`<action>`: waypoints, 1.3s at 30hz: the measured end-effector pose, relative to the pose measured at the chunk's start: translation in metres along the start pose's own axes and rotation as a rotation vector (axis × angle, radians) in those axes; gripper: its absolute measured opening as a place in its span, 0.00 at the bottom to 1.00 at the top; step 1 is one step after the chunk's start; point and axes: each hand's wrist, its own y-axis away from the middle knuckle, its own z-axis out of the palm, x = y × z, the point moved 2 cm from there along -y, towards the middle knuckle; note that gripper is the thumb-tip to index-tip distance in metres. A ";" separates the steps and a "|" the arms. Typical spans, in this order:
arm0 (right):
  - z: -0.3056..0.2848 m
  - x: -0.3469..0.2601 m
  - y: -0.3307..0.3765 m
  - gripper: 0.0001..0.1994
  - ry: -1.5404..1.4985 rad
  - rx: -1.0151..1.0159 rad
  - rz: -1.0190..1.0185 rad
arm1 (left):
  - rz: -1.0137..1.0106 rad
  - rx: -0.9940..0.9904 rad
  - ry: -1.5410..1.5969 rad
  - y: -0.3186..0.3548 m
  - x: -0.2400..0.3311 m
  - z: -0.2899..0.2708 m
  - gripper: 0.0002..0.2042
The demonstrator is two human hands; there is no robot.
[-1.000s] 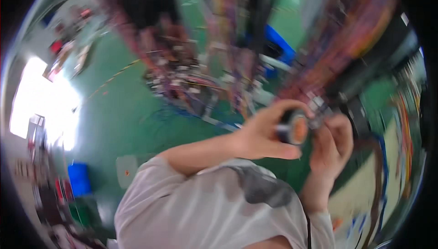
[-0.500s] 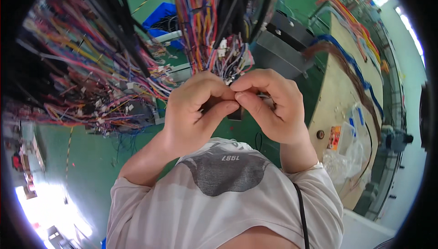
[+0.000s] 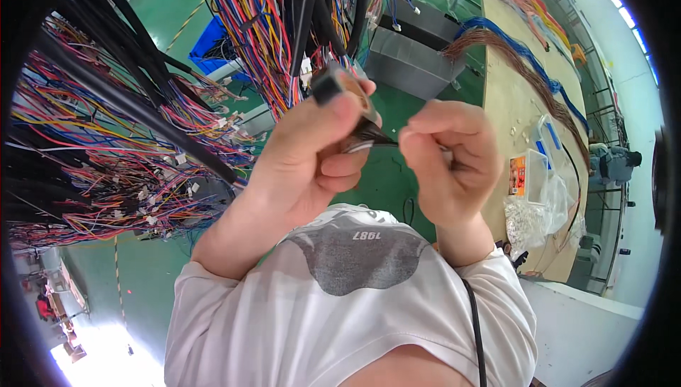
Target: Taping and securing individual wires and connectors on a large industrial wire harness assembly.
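My left hand [image 3: 294, 156] grips a roll of black tape [image 3: 328, 89], its brownish core facing partly up, slightly blurred. From the roll a dark, twisted strip of tape [image 3: 376, 136] stretches across to my right hand [image 3: 454, 153]. The right thumb and forefinger are pinched together on the strip's end. Just beyond the hands hangs a thick bundle of coloured wires [image 3: 250, 21] with small white connectors low on it.
More hanging wires [image 3: 142, 167] and black sleeved cables [image 3: 152, 96] fill the left side. Beyond are a blue crate [image 3: 206, 48] and a grey box [image 3: 408, 64]. The wooden table [image 3: 500, 103] on the right bears brown wires [image 3: 525, 68], a clear container [image 3: 537, 174] and plastic bags [image 3: 557, 199].
The tape roll has left the table and is in my left hand. My hands, fingertips together before, are apart with tape drawn between them. The view has shifted slightly.
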 end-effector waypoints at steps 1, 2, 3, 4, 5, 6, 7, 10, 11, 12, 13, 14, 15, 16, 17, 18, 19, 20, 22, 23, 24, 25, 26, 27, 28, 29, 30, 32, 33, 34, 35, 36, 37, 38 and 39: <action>-0.001 -0.004 0.001 0.08 0.005 0.002 -0.002 | -0.002 -0.005 -0.001 -0.001 -0.003 0.001 0.31; -0.004 -0.005 0.001 0.07 -0.114 0.041 0.086 | 0.196 -0.069 -0.122 -0.002 -0.003 0.001 0.32; -0.006 -0.005 0.000 0.06 -0.232 0.080 0.175 | 0.393 -0.133 -0.242 -0.003 -0.003 0.000 0.33; -0.009 -0.006 -0.003 0.06 -0.210 0.053 0.212 | 0.625 -0.241 -0.474 -0.004 -0.003 -0.002 0.34; -0.011 -0.007 -0.004 0.06 -0.204 0.055 0.214 | 0.622 -0.245 -0.469 -0.006 -0.005 -0.005 0.34; -0.011 -0.009 -0.006 0.06 -0.150 0.016 0.217 | 0.548 -0.277 -0.409 -0.009 -0.007 -0.007 0.32; -0.011 -0.010 -0.006 0.06 -0.095 -0.024 0.219 | 0.474 -0.308 -0.348 -0.013 -0.008 -0.008 0.30; -0.010 -0.011 -0.006 0.06 -0.052 -0.028 0.175 | 0.481 -0.193 -0.649 -0.016 -0.013 -0.007 0.27; -0.011 -0.009 -0.006 0.06 -0.048 -0.029 0.173 | 0.552 -0.029 -1.010 -0.017 -0.014 -0.007 0.26; -0.013 -0.007 -0.005 0.06 -0.002 -0.012 0.165 | 0.683 -0.014 -1.027 -0.025 -0.018 -0.012 0.28; -0.014 -0.006 -0.005 0.06 0.044 0.005 0.156 | 0.687 -0.014 -1.025 -0.026 -0.016 -0.011 0.28; -0.013 -0.005 -0.005 0.06 0.046 0.004 0.156 | 0.614 -0.014 -0.921 -0.028 -0.016 -0.010 0.30; -0.012 -0.005 -0.005 0.06 0.040 -0.004 0.122 | 0.542 -0.013 -0.818 -0.029 -0.016 -0.011 0.32; -0.011 -0.006 -0.005 0.06 0.034 -0.012 0.087 | 0.493 -0.132 -0.827 -0.033 -0.015 -0.012 0.32; -0.011 -0.006 -0.005 0.06 0.036 -0.011 0.086 | 0.493 -0.134 -0.827 -0.030 -0.009 -0.011 0.32; -0.012 -0.006 -0.004 0.06 0.058 0.009 0.100 | 0.203 -0.250 -0.415 -0.027 -0.005 -0.009 0.30; -0.012 -0.005 -0.003 0.06 0.080 0.029 0.114 | -0.087 -0.350 0.002 -0.023 -0.002 -0.003 0.29; -0.011 -0.006 -0.002 0.06 0.079 0.030 0.113 | -0.039 -0.287 0.021 -0.020 0.001 0.001 0.25; -0.014 -0.010 -0.001 0.06 -0.040 0.223 0.088 | -0.035 -0.223 0.076 -0.015 0.004 0.003 0.23; -0.015 -0.011 -0.002 0.06 -0.046 0.218 0.086 | -0.025 -0.156 0.132 -0.011 0.005 0.002 0.20; -0.018 -0.012 -0.004 0.06 -0.077 0.190 0.140 | 0.069 -0.190 0.132 -0.009 0.002 -0.002 0.21; -0.019 -0.012 -0.006 0.07 -0.109 0.161 0.194 | 0.074 -0.187 0.130 -0.012 -0.001 -0.006 0.21; -0.017 -0.012 -0.009 0.07 -0.131 0.166 0.183 | 0.351 -0.340 -0.111 -0.013 0.001 -0.008 0.22; -0.017 -0.013 -0.010 0.07 -0.132 0.162 0.183 | 0.625 -0.488 -0.358 -0.010 0.002 -0.007 0.23; -0.016 -0.015 -0.010 0.07 -0.140 0.139 0.178 | 0.628 -0.486 -0.358 -0.010 0.001 -0.008 0.23; -0.016 -0.016 -0.011 0.06 -0.146 0.116 0.174 | 0.613 -0.443 -0.471 -0.010 -0.001 -0.009 0.23; -0.015 -0.018 -0.010 0.06 -0.146 0.113 0.175 | 0.596 -0.399 -0.584 -0.010 -0.003 -0.009 0.23; -0.011 -0.021 -0.010 0.07 -0.200 0.089 0.166 | 0.599 -0.227 -0.966 -0.008 -0.005 -0.006 0.28; -0.012 -0.021 -0.010 0.07 -0.200 0.085 0.165 | 0.602 -0.224 -0.964 -0.012 -0.010 -0.007 0.28; -0.012 -0.020 -0.010 0.07 -0.147 0.075 0.126 | 0.601 -0.118 -1.012 -0.021 -0.017 -0.013 0.30; -0.013 -0.020 -0.010 0.07 -0.093 0.070 0.087 | 0.595 -0.015 -1.060 -0.027 -0.017 -0.015 0.32; -0.014 -0.019 -0.010 0.07 -0.094 0.071 0.088 | 0.418 -0.035 -1.059 -0.028 -0.014 -0.018 0.37; -0.014 -0.018 -0.009 0.07 -0.072 0.080 0.064 | 0.416 -0.034 -1.060 -0.025 -0.010 -0.014 0.37; -0.015 -0.018 -0.009 0.07 -0.050 0.091 0.041 | 0.236 -0.228 -0.692 -0.021 -0.009 -0.006 0.37; -0.013 -0.019 -0.009 0.07 -0.053 0.094 0.042 | 0.055 -0.404 -0.315 -0.016 -0.009 0.002 0.37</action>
